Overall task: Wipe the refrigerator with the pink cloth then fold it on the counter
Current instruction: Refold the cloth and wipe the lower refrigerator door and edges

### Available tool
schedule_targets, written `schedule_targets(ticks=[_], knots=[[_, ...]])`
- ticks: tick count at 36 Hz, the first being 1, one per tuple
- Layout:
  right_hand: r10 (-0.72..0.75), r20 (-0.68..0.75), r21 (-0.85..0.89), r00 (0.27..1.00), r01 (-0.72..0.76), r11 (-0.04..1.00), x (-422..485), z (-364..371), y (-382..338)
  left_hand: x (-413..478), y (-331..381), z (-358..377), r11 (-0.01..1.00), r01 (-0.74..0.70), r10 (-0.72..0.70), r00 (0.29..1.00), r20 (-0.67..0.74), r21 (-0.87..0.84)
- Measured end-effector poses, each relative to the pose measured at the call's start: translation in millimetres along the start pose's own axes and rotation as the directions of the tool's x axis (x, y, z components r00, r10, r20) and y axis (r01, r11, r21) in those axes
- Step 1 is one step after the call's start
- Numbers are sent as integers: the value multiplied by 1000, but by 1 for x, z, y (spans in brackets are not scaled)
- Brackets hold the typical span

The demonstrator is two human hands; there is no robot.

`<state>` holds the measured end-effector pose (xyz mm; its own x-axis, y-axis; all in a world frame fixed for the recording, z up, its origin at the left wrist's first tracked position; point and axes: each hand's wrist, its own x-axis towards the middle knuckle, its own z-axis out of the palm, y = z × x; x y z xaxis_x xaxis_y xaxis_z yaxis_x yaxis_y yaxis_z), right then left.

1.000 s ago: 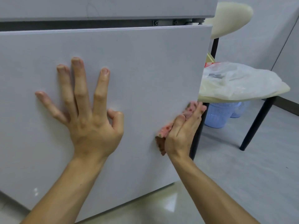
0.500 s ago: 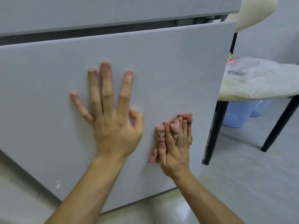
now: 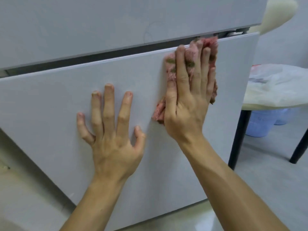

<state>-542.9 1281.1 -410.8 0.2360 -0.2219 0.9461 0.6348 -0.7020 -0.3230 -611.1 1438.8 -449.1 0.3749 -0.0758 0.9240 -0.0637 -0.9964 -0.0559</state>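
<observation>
Straight-fingered and flat, the right grip (image 3: 188,104) presses the pink cloth (image 3: 171,70) to the fridge door (image 3: 50,114) at its top edge, cloth lengthwise beneath it; the left grip (image 3: 113,134), splayed bare, rests lower-left.

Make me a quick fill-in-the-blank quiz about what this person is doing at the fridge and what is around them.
The right hand presses a ____ cloth against the refrigerator door.
The left hand lies flat on the door and holds ____.
The cloth sits at the door's ____ edge, beside the dark gap.
Under the chair seat stand ____ baskets.
Missing words: pink; nothing; top; blue.
</observation>
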Motion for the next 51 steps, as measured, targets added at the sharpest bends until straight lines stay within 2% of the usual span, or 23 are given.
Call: schedule_targets(ticks=[2, 5, 8, 11, 14, 16, 18, 20, 25, 30, 33, 37, 42, 44, 46, 51], knots=[[-145, 80, 18, 986, 145, 989, -32, 6, -6, -1, -7, -2, 1000, 7, -7, 1000, -14, 7], [-330, 224, 46, 917, 328, 943, -92, 8, 5, -1, -13, -2, 1000, 19, -19, 1000, -16, -5], [-406, 307, 16, 861, 422, 906, -123, 5, 23, -2, -14, 0, 999, 25, -26, 999, -31, -19], [-448, 298, 23, 843, 463, 886, -112, 0, 33, -1, -11, 1, 999, 41, -42, 998, -35, -27], [-388, 223, 33, 894, 391, 920, -86, -3, 35, -2, -10, 1, 999, 46, -48, 998, -41, -26], [-247, 128, 64, 960, 241, 969, -59, -4, 31, -1, -12, 0, 999, 38, -39, 998, -48, -25], [-66, 35, 110, 997, 62, 992, -26, -3, 20, -1, -14, -1, 999, 29, -30, 998, -51, -21], [34, -24, 115, 999, -31, 993, 5, -2, 5, 0, -16, -3, 999, 30, -31, 998, -53, -18], [69, -82, -7, 994, -69, 998, 40, 13, -31, 4, -22, -11, 997, 79, -80, 996, -25, -18], [-9, -71, 12, 997, 10, 1000, 43, 22, -52, 8, -31, -14, 990, 136, -138, 989, -46, -45], [-149, -11, 31, 989, 150, 988, 33, 21, -55, 10, -35, -14, 986, 158, -163, 983, -84, -59], [-415, 131, 102, 900, 404, 909, -11, 20, -49, 12, -39, -14, 979, 182, -193, 972, -137, -92], [-587, 246, 143, 772, 570, 809, -59, 13, -8, 13, -39, -10, 976, 192, -208, 963, -170, -106], [-606, 271, 138, 748, 593, 793, -69, 7, 10, 14, -36, -9, 974, 200, -217, 961, -173, -110], [-584, 286, 110, 760, 580, 807, -72, -1, 28, 14, -33, -9, 971, 206, -226, 959, -173, -123], [-388, 255, -42, 886, 411, 911, -52, -22, 65, 15, -31, -11, 969, 209, -229, 960, -160, -134]])
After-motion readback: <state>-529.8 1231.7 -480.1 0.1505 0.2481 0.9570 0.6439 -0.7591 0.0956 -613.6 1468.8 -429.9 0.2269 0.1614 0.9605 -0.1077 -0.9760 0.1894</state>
